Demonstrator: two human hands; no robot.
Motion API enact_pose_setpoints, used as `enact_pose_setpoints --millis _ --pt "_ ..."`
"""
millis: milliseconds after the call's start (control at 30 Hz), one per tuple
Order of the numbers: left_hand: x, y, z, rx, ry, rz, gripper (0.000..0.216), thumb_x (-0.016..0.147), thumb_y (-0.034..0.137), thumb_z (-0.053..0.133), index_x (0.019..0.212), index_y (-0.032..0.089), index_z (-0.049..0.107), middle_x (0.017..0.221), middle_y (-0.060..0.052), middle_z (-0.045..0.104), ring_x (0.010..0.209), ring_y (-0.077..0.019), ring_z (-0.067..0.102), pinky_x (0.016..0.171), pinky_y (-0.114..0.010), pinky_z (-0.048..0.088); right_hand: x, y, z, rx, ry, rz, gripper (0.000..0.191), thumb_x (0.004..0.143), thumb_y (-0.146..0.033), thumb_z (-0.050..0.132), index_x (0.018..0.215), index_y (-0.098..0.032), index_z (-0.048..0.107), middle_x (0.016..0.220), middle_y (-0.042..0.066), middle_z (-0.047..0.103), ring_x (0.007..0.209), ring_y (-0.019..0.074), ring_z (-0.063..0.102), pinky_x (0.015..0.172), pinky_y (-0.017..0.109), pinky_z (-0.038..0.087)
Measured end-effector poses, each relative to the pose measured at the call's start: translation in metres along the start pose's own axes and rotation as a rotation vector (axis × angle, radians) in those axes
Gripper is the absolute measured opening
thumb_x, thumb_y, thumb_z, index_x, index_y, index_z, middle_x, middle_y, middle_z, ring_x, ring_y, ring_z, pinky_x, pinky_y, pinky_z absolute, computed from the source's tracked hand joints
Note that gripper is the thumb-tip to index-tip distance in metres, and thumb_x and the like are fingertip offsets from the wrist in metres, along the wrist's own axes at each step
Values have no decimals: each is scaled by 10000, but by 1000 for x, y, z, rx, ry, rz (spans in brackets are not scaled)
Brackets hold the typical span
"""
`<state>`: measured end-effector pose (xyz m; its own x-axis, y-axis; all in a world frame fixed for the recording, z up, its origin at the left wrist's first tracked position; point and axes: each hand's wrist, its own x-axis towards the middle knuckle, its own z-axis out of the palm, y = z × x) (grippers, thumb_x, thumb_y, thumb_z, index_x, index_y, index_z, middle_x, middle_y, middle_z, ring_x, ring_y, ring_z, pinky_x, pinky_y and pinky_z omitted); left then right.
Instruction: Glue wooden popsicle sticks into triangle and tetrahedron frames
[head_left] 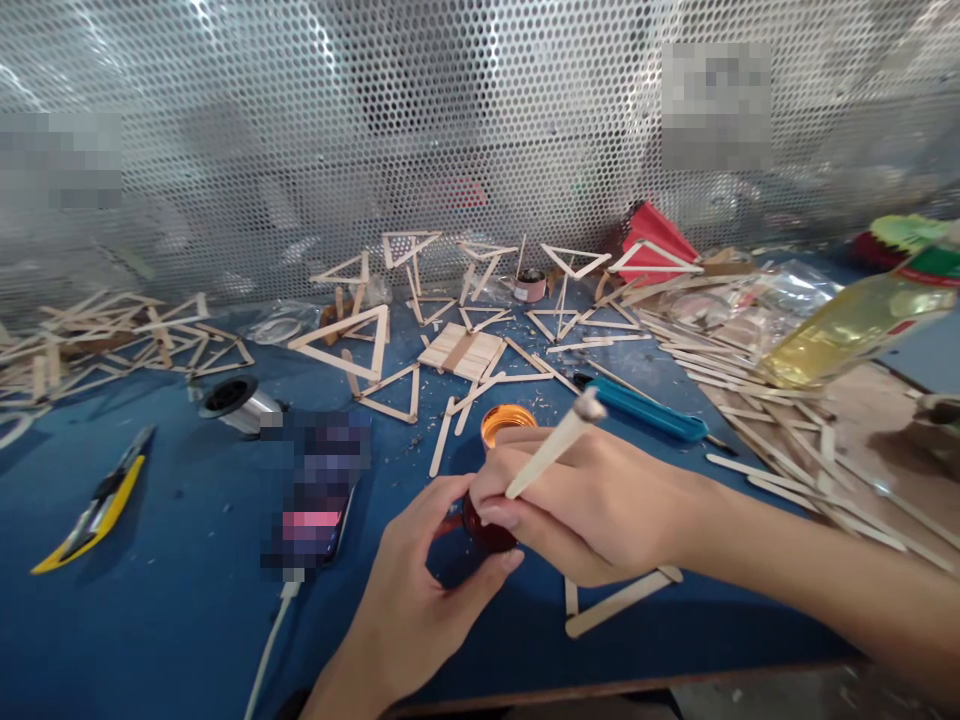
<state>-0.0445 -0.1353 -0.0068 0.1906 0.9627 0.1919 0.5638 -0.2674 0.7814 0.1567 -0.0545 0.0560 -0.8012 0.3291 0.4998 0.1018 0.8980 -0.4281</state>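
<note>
Jar (484, 535), dark red, at center front, mostly hidden by fingers; can't tell if it touches the blue worktop (187, 640). Left hand (424, 575): curled round jar, thumb toward the person, index finger across the gap, probably to steady it. Right hand (592, 500): closed pen-style on pale wooden stick (551, 455), likely for fine control; lower end hidden at the jar, can't tell if dipped. Stick slants up and right, greyish lump on top end. Right forearm enters from right edge, wrist near straight, back of hand up; left forearm rises from bottom edge. Orange screw lid (508, 420) just behind jar, hollow side up, presumably parked within reach. Joined craft sticks (622, 604) lie below right hand, partly covered.
</note>
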Motion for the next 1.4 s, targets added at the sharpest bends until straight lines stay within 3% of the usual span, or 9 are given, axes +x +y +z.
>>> enact_pose_setpoints --millis 200,367,600,833,967,1167,1400 --pt "-1 1 0 -42 -13 -15 226 896 314 715 1099 267 628 1021 -2 712 921 -188 701 792 -296 595 -2 1 1 29 -12 40 232 1064 -221 361 929 -173 544 805 56 646 671 147 547 636 266 454" --pt "0 4 0 -81 -20 -30 374 889 317 735 1237 299 597 1204 -14 694 1047 -194 693 879 -299 605 -4 1 -2 134 116 94 197 1063 -228 393 928 -184 530 784 33 636 682 129 577 653 241 475" --pt "2 8 -1 -82 -19 -67 385 887 340 735 1249 295 612 1231 -20 703 1079 -212 699 926 -315 604 -12 12 4 549 464 525 342 1089 -444 373 918 -195 532 710 -7 589 550 86 509 482 200 424" --pt "2 9 -2 -39 -12 -72 402 889 369 734 1266 292 617 1246 -43 707 1110 -241 695 928 -343 608 -19 20 6 828 573 735 349 1031 -543 480 925 -211 509 674 -34 543 482 80 464 377 185 356" --pt "4 11 -5 -71 -15 -98 372 911 365 705 1267 284 632 1261 -48 700 1131 -243 688 951 -355 608 -28 34 8 728 642 708 349 1033 -552 462 935 -220 506 715 -15 556 553 104 515 395 192 381" --pt "4 6 -4 -75 29 -155 422 914 395 698 1308 277 602 1288 -61 687 1153 -246 684 966 -372 610 -52 59 28 291 704 596 325 1080 -485 370 944 -221 504 759 -2 555 592 107 511 479 216 400" --pt "-8 -7 10 -11 163 -199 623 871 409 747 1427 278 497 1394 -86 624 1211 -265 663 1018 -401 586 -59 66 42 231 690 568 280 1102 -403 327 974 -219 494 780 -5 557 613 112 518 548 233 409"
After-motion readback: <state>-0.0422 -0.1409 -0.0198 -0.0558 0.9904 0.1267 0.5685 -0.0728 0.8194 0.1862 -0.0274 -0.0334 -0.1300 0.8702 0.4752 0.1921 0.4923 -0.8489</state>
